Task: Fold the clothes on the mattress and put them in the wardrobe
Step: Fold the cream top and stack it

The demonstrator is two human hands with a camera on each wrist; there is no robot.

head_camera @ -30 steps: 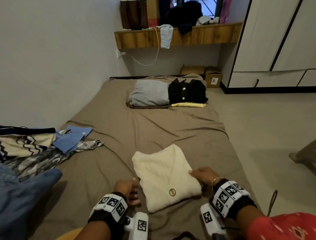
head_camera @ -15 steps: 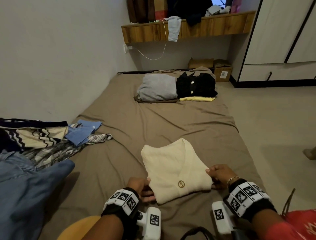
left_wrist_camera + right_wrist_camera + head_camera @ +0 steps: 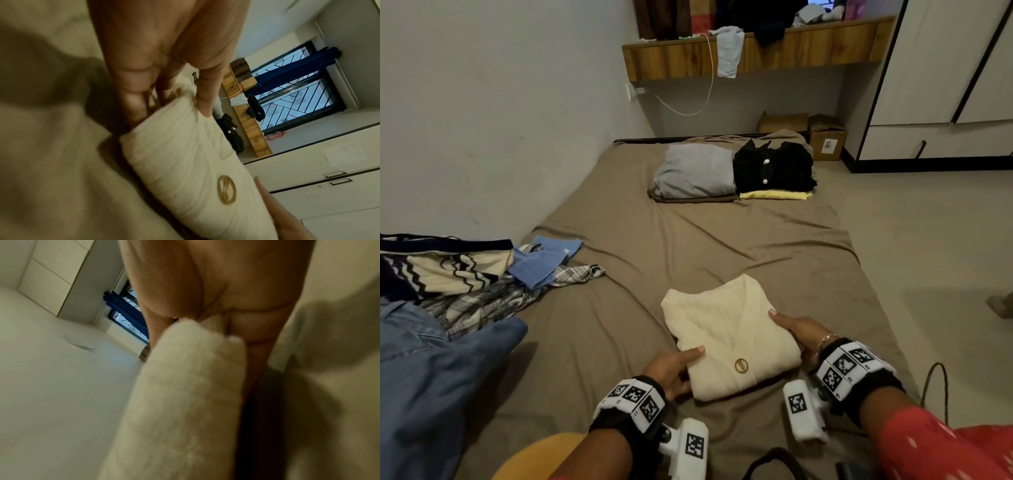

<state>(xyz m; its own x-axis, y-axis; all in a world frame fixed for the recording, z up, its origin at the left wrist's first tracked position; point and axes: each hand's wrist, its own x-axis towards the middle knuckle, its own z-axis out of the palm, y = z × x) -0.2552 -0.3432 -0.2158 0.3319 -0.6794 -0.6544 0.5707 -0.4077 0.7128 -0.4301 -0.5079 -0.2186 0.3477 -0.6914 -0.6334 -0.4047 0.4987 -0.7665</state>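
Head view, lower centre: your left hand point(image 3: 671, 368) and right hand point(image 3: 799, 330) grip the folded cream cardigan point(image 3: 729, 337) by its sides. Lift unevenly (it's soft) and the folds could sag open onto the mattress point(image 3: 688, 246).

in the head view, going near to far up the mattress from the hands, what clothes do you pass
Left hand and right hand gripping the folded cream cardigan → blue cloth on the unfolded pile by the wall → folded yellow garment → black garment stacked on it, with the grey garment alongside.
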